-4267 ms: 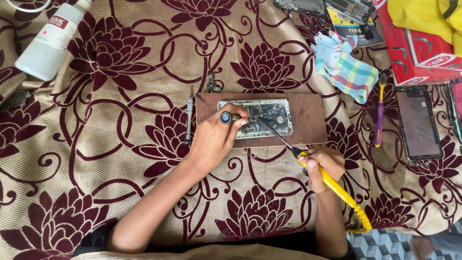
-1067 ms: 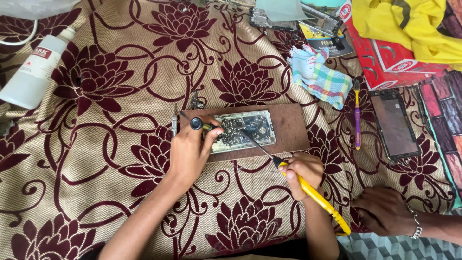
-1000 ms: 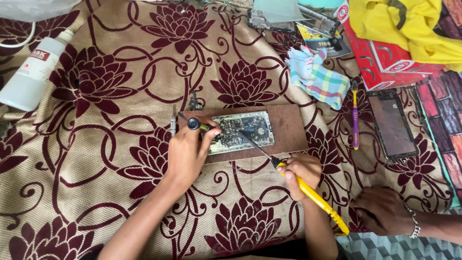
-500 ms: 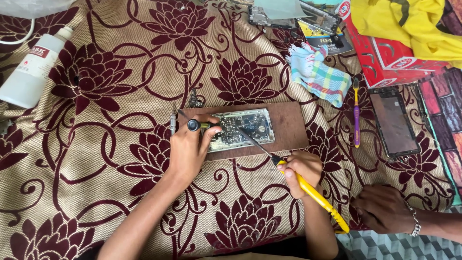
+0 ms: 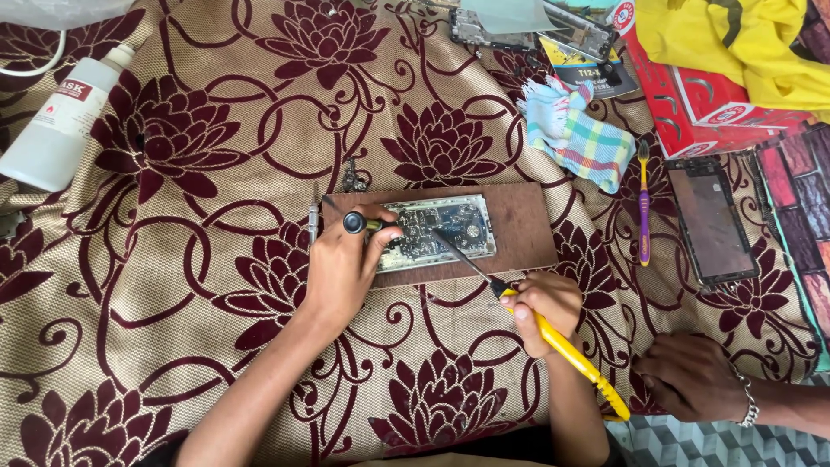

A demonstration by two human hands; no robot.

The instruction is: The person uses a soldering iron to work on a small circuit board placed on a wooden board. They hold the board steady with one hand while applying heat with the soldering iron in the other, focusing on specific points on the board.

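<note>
Brown wooden board [image 5: 519, 227] steadies the circuit board [image 5: 441, 229] while the left hand [image 5: 341, 272] grips a black-capped tool [image 5: 356, 223] and the right hand [image 5: 545, 307] clasps a yellow soldering iron [image 5: 566, 350].

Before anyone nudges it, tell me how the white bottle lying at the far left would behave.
The white bottle lies on its side on the flowered cloth, so its round body would probably roll if pushed. It looks like plastic, so likely light and not fragile. The textured cloth should slow any roll.
</note>
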